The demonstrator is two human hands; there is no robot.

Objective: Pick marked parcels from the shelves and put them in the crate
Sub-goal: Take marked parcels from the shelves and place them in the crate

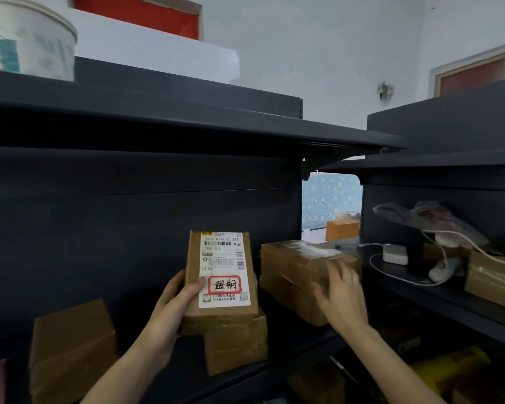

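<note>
Shelving in dark metal fills the corner, and everything can be placed from the marked parcel (220,275), a small cardboard box held upright against the back panel of the shelf unit (129,205). Its white shipping label faces outward, with a red-bordered sticker bearing handwritten characters near the label's lower end. The left hand (174,301) grips this parcel from its left side, thumb pressed across the front edge beside the sticker, fingers wrapped behind. Directly beneath the marked parcel sits a second brown box (236,342), touching its underside. To the right of the marked parcel, a larger taped carton (295,272) lies on the same shelf; the right hand (340,295) rests flat on its near corner with fingers spread, not closed around anything. Down and left of the marked parcel stands another plain carton (70,351). Further right than the taped carton, the neighbouring shelf holds a white power adapter (395,253) with a trailing white cable, a crumpled plastic bag (429,217), and a tape-wrapped box (493,281). High above and to the left, a white bucket (32,39) stands on the top shelf. No crate shows.
</note>
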